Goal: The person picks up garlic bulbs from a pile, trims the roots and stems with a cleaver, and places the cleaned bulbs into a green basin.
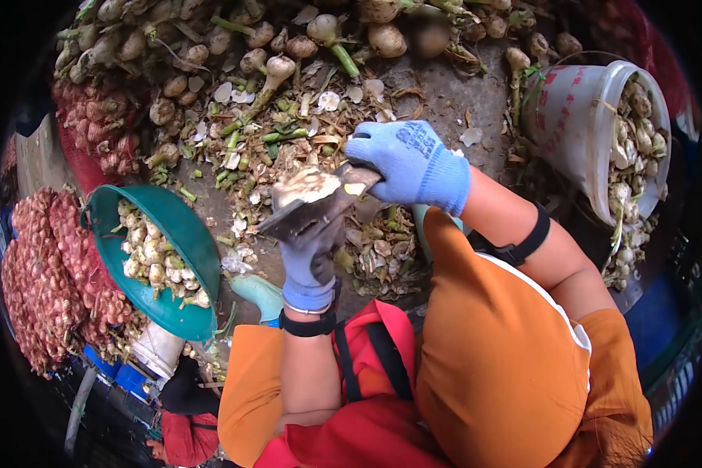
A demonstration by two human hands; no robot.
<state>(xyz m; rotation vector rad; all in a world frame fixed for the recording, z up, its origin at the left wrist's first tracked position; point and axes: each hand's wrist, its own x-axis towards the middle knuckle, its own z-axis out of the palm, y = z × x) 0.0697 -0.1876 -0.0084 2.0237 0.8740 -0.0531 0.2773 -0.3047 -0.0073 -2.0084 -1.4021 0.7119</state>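
My right hand (413, 164), in a blue knit glove, is closed around the short wooden handle (362, 179) of a broad-bladed knife. Its dark blade (304, 218) points left, across the front of my other hand. A bright, brown-patched surface (308, 187) shows along the blade's far side. Just under the blade is my left hand (310, 265), gloved in blue with dark-stained fingers, closed; the blade hides its fingertips and I cannot tell what they hold. Beneath both hands lie cut stalks and papery garlic skins (382, 253).
Untrimmed garlic bulbs (281, 66) with stalks are heaped at the far side. A green basin (203, 242) of trimmed bulbs tilts at left, beside red mesh sacks (39, 281) of garlic. At right a white bucket (565, 117) leans over with garlic in it. Another person's red sleeve (191, 438) shows lower left.
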